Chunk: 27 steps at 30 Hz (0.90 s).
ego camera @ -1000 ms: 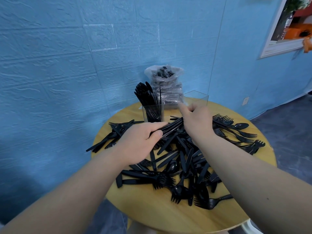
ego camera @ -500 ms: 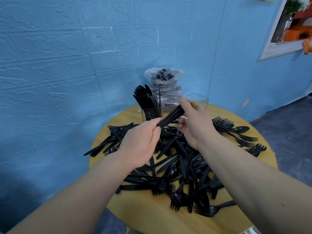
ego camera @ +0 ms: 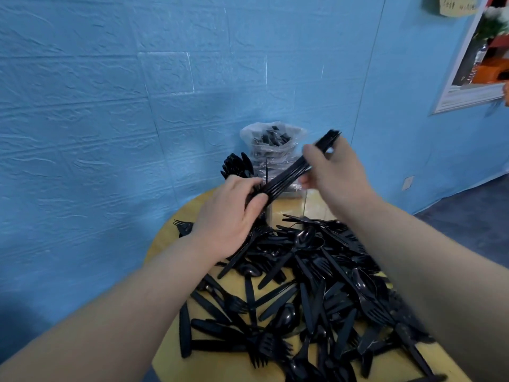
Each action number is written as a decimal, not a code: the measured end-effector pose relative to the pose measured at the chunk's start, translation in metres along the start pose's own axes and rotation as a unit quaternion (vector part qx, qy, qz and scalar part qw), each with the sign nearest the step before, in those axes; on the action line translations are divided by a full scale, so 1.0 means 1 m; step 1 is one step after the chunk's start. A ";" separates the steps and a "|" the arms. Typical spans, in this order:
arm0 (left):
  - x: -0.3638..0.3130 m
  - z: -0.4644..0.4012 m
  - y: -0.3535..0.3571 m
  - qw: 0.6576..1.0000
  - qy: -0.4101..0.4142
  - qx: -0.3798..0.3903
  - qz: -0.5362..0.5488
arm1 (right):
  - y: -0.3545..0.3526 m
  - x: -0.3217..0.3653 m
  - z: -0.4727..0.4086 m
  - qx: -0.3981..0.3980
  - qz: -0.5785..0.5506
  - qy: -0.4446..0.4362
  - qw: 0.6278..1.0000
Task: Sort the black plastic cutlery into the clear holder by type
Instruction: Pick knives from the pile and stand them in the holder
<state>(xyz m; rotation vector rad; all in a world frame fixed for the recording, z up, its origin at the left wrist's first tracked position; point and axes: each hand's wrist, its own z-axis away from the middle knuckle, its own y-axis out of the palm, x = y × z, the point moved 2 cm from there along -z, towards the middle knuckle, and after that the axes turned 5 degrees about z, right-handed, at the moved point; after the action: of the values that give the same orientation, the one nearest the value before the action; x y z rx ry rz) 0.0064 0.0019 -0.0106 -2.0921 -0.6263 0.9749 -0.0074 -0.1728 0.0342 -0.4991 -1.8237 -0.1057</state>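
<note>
Blue textured wall (ego camera: 115, 111) behind round yellow wooden table (ego camera: 168, 238); loose pile of black plastic forks, knives and spoons (ego camera: 316, 293) on it. Bundle of black plastic cutlery (ego camera: 292, 172), tilted up to the right, above pile: left hand (ego camera: 231, 216) curled round lower end, right hand (ego camera: 333, 175) pinching upper part. Clear plastic holder (ego camera: 275, 208) mostly hidden behind hands, black pieces upright in left compartment; clear plastic bag of cutlery (ego camera: 271, 144) behind

- Cutlery (ego camera: 303, 293), centre and lower right: black, glossy.
- Bundle (ego camera: 292, 172) at frame centre: black.
- Table (ego camera: 165, 238): yellow-tan wood.
- Wall (ego camera: 110, 106), upper left: light blue, embossed brick pattern.
- Bag (ego camera: 272, 144), upper centre: clear plastic, black pieces inside.
- Floor (ego camera: 468, 216), right edge: dark grey-blue.
- Frame (ego camera: 462, 95), upper right: white.
</note>
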 end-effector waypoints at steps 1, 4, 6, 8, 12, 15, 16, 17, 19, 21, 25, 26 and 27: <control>0.010 -0.002 0.000 0.999 -0.025 -0.011 -0.019 | -0.005 0.004 -0.006 -0.019 0.050 -0.039 0.998; 0.039 -0.002 0.007 0.993 -0.060 0.000 -0.104 | -0.009 0.006 -0.015 -0.010 0.135 -0.124 0.983; 0.050 -0.002 0.013 0.991 -0.063 0.018 -0.119 | -0.002 0.002 -0.019 0.006 0.161 -0.147 0.976; 0.054 -0.004 0.019 0.992 -0.063 0.036 -0.107 | 0.007 -0.003 -0.024 0.008 0.164 -0.163 0.973; 0.059 -0.010 0.022 0.994 -0.060 0.032 -0.088 | 0.022 -0.008 -0.034 0.009 0.176 -0.191 0.966; 0.061 -0.013 0.022 0.995 -0.066 0.026 -0.066 | 0.035 -0.014 -0.042 0.037 0.231 -0.210 0.949; 0.062 -0.013 0.022 0.996 -0.066 0.025 -0.061 | 0.040 -0.016 -0.044 0.053 0.268 -0.211 0.939; 0.062 -0.014 0.022 0.996 -0.065 0.023 -0.057 | 0.046 -0.020 -0.046 0.072 0.308 -0.208 0.926; 0.064 -0.013 0.022 0.997 -0.056 0.018 -0.050 | 0.059 -0.030 -0.047 0.121 0.366 -0.201 0.900; 0.067 -0.013 0.022 0.998 -0.049 0.018 -0.046 | 0.067 -0.041 -0.046 0.169 0.372 -0.197 0.891; 0.073 -0.012 0.021 0.998 -0.046 0.022 -0.042 | 0.060 -0.047 -0.040 0.165 0.332 -0.195 0.908; 0.075 -0.012 0.020 0.998 -0.045 0.024 -0.040 | 0.056 -0.047 -0.040 0.153 0.328 -0.194 0.912; 0.075 -0.012 0.020 0.998 -0.045 0.025 -0.037 | 0.052 -0.047 -0.040 0.148 0.327 -0.187 0.915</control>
<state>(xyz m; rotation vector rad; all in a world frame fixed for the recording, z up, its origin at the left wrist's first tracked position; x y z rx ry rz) 0.0634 0.0353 -0.0540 -1.9757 -0.7121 1.0359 0.0594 -0.1514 -0.0060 -0.9289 -1.8949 0.7588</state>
